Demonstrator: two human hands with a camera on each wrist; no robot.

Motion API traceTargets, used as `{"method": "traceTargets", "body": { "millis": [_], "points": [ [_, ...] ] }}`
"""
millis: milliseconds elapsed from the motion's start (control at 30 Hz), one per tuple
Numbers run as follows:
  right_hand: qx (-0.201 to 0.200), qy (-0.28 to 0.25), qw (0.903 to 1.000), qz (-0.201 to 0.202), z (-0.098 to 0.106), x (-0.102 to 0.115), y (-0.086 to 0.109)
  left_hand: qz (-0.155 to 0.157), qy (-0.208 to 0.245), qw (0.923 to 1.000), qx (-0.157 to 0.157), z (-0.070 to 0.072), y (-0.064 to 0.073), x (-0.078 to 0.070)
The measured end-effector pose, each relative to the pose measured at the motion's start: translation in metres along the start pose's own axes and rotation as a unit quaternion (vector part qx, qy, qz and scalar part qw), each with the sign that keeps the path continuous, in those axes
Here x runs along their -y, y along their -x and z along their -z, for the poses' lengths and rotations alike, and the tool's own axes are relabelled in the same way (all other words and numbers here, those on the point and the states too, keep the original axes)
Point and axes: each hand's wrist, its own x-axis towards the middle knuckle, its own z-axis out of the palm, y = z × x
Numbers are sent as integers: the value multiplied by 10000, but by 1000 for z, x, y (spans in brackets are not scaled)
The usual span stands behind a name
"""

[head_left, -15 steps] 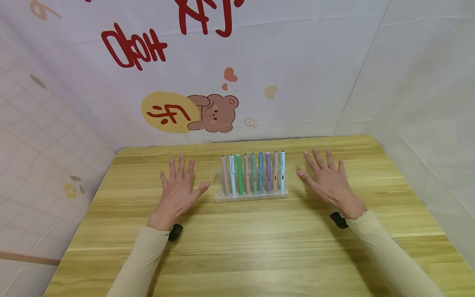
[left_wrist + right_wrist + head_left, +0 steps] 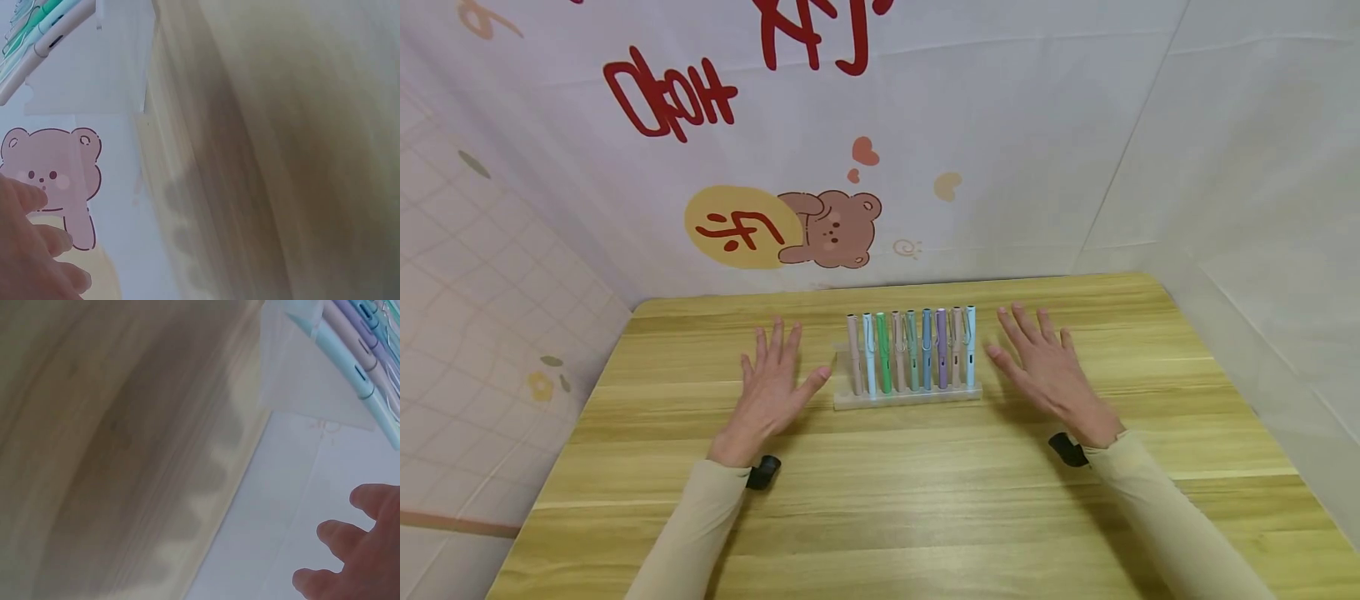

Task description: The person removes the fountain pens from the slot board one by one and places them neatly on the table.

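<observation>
Several capped pens, among them a green pen [image 2: 883, 353], a purple pen [image 2: 942, 348] and a light blue pen [image 2: 971, 347], lean in a row in a clear pen stand [image 2: 910, 402]. To the left of the stand, my left hand [image 2: 769, 392] has its fingers spread, with the thumb tip close to the stand's left end. My right hand [image 2: 1047, 371] is spread likewise beyond the right end, its thumb pointing at the pens. Both hands hold nothing. Each wrist view shows some fingertips, the near end of the stand and a hand's shadow on the wood.
The stand is on a wood-grain table [image 2: 887, 517], towards its back edge. Behind it hangs a white backdrop [image 2: 1015, 125] with red characters and a printed bear [image 2: 838, 229]. Light walls flank the table on both sides.
Both hands have moved inward towards the pen stand, the left one to the right and the right one to the left. The stand and pens have stayed put.
</observation>
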Motion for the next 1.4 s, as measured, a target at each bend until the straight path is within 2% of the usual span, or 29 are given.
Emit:
{"method": "traceTargets", "body": {
  "millis": [233,367,567,833,1033,1133,1400],
  "points": [
    [-67,-470,9987,189,-6,6,-5,-130,210,9997,-78,-4,0,-7],
    [-171,-907,9952,329,-10,8,-8,-245,269,9993,-125,-7,-2,-11],
    [-107,-1604,9866,290,-13,12,-11,-293,769,9965,-139,-9,-4,-14],
    [-210,-2270,9735,202,-16,20,-16,-213,1944,9807,-60,-11,-10,-18],
    [-185,-2532,9672,-119,-16,23,-18,-43,2618,9648,-224,-13,-14,-16],
    [-161,-2563,9662,-232,-16,25,-18,-50,2804,9592,-357,-13,-15,-17],
    [-265,-2634,9638,-302,-16,29,-20,20,2951,9535,-607,-15,-19,-22]
  ]
}}
